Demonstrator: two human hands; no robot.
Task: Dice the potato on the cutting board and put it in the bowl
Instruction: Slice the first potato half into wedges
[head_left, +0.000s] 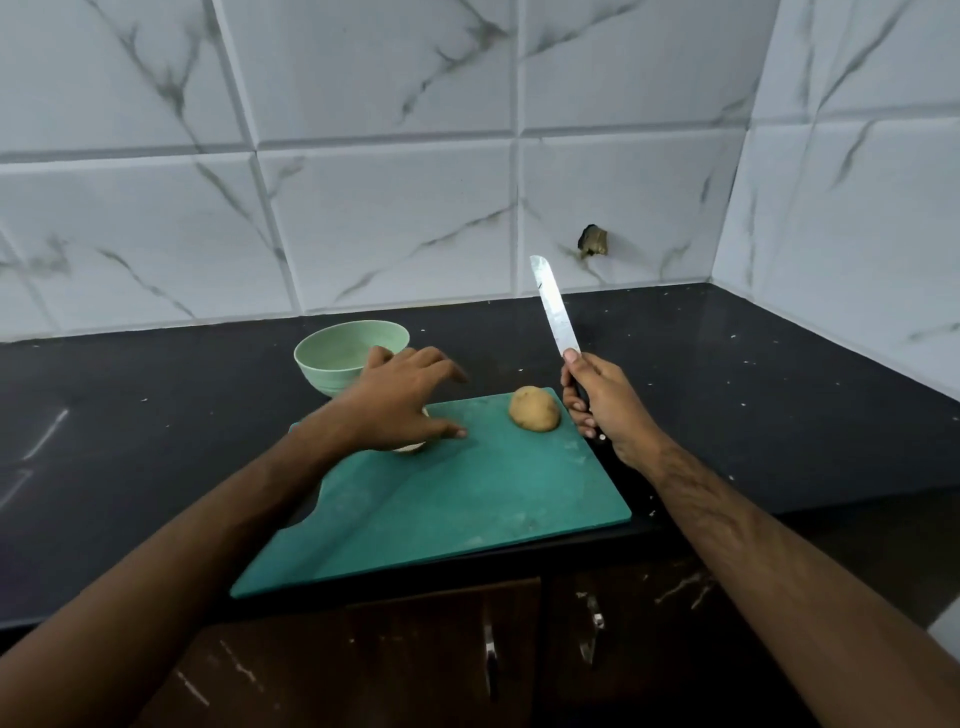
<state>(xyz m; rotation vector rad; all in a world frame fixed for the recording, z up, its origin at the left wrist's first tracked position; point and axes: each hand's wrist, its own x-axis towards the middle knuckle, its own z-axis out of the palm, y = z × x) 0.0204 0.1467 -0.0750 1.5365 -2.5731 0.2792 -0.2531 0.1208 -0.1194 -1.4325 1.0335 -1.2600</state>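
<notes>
— Tan-skinned and rounded, a potato half (534, 409) sits near the far right corner of the green cutting board (467, 499), dome up.

— Only one piece?

— A second pale piece (413, 446) shows near the board's far left edge, mostly hidden under the left hand (400, 397). That hand is spread above it, fingers fairly straight and fanned; whether it touches the piece I cannot tell.

— And the knife?

— The right hand (605, 402) grips the dark handle, fingers wrapped round it, thumb up by the base of the blade. The knife (555, 306) points up and away, blade in the air just beyond the board's right edge, clear of the potato.

— Where's the bowl?

— The pale green bowl (343, 358) stands on the black countertop (753, 389), just beyond the board's far left corner, partly behind the left hand. The board lies skewed near the counter's front edge. White marble-look tiles (389, 208) back the counter, and dark cabinet doors (415, 665) sit below.
</notes>
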